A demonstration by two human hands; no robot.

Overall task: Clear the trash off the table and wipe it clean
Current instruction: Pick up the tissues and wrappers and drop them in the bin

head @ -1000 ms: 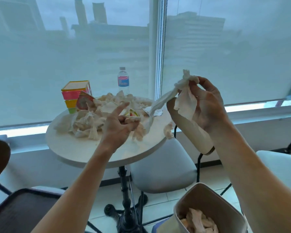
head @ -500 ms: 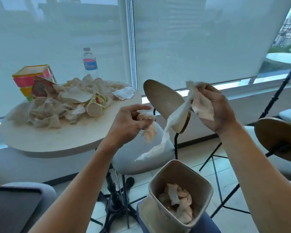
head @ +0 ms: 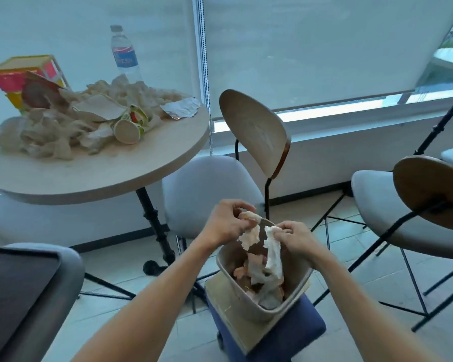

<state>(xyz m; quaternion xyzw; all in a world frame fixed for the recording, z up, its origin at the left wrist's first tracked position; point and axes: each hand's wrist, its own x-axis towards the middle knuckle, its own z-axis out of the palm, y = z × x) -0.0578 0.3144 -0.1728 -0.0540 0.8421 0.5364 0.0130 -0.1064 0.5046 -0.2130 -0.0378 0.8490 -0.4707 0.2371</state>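
A beige trash bin (head: 236,303) stands on a blue stool, low in the middle, with several crumpled tissues inside. My left hand (head: 224,224) pinches a small crumpled tissue (head: 250,235) over the bin's rim. My right hand (head: 297,237) grips a longer white tissue (head: 273,253) that dangles into the bin. The round table (head: 110,173) at upper left carries a heap of crumpled tissues (head: 45,134), a paper cup (head: 128,129) on its side, a foil wrapper (head: 182,109), a colourful box (head: 16,74) and a water bottle (head: 123,52).
A chair (head: 254,131) with a wooden back stands between the table and the bin. Another chair (head: 408,205) is at right, and a dark-topped seat (head: 19,291) at lower left. The blue stool (head: 280,335) holds the bin. Window blinds fill the background.
Both hands came down from beside the table to the bin's mouth, each still holding its tissue. The view dropped and shifted right.
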